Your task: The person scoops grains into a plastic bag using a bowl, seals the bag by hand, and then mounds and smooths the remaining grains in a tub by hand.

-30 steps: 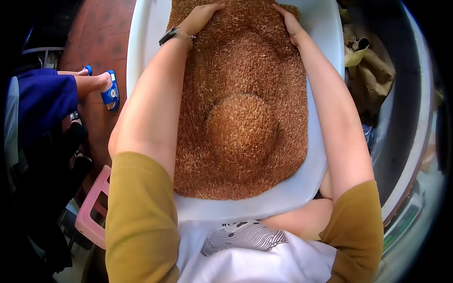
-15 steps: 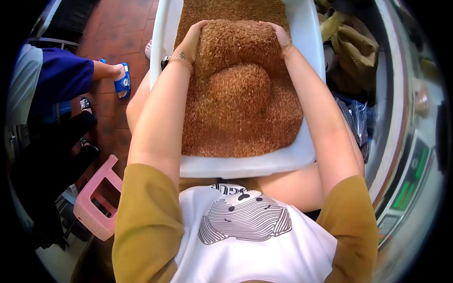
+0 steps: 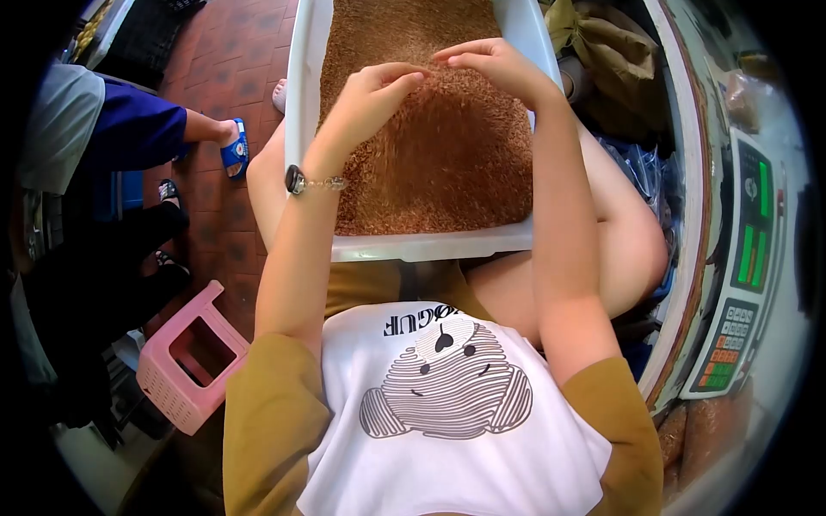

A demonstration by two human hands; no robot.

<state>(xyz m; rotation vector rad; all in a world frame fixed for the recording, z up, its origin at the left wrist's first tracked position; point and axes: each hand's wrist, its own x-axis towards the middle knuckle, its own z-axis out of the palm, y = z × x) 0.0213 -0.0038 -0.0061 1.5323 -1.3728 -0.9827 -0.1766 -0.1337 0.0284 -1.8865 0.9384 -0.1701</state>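
Reddish-brown loose grains (image 3: 465, 181) fill much of a long white tub (image 3: 430, 248) between my knees. My left hand (image 3: 383, 90) is above the grains, its fingers together and curved inward. Facing it from the right, my right hand (image 3: 499, 69) is curved the same way, fingertips a short gap from the left ones. Grains blur below and between the hands; whether any lie inside the curled fingers is hidden. A watch (image 3: 295, 180) and a bracelet are on my left wrist.
A pink stool (image 3: 194, 357) stands at the left. Beyond it are another person's blue slipper (image 3: 234, 153) and a person's dark-clothed legs. Brown sacks (image 3: 615, 52) lie at the upper right, and a scale with green displays (image 3: 742, 267) is along the right edge.
Both hands have come up off the grains and closer together, towards me. The mound between them has fallen and blurred. The view has shifted, so the tub sits higher in the picture.
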